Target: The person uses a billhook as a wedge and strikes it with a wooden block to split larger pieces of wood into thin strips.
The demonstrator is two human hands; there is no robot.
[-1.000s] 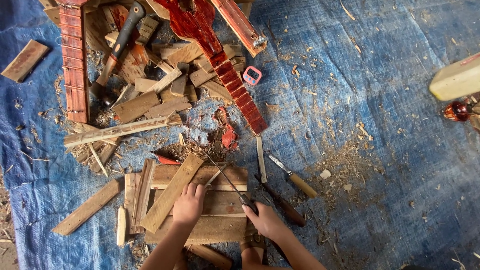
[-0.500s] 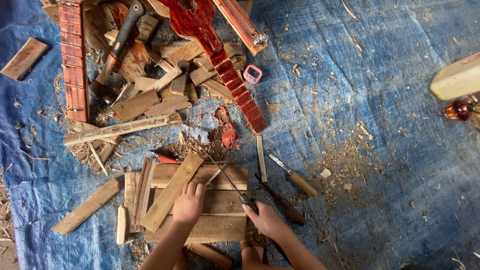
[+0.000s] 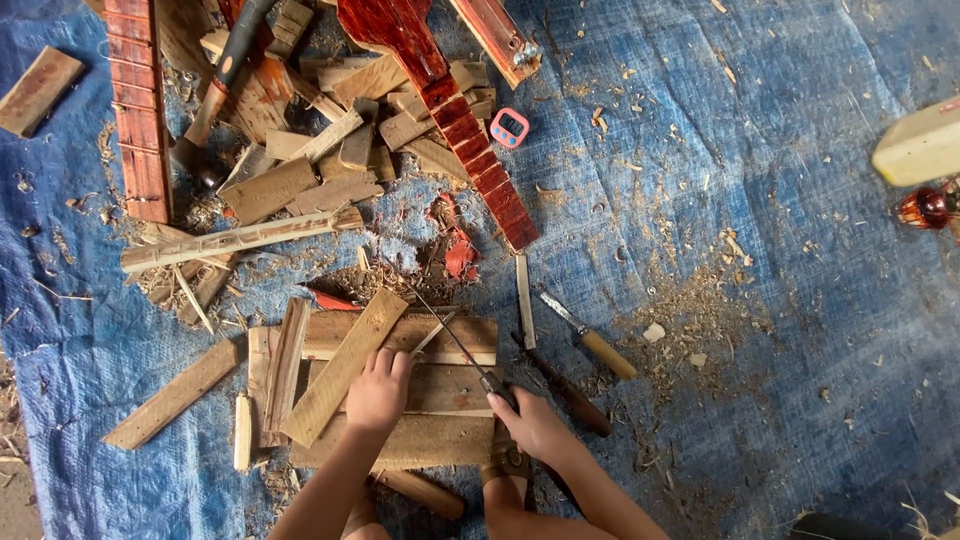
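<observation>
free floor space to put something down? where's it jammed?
Barest: blue tarp right of the red fretted neck, up to the pale block; only scattered shavings. Also the far-left tarp. Crowded: scrap wood pile at top left, and the planks under both hands.

soft, even daylight fills the head view, bright but not harsh. shadows are short and faint, falling slightly toward 5 o'clock beside the wood offcuts [image 3: 265, 190] and under the left hand [image 3: 378, 392]. no strong glare; the red varnished neck [image 3: 455, 110] carries a mild sheen. focus is sharp at centre, the blue tarp [image 3: 760, 330] softening and bending a little toward the 3 and 9 o'clock edges.
</observation>
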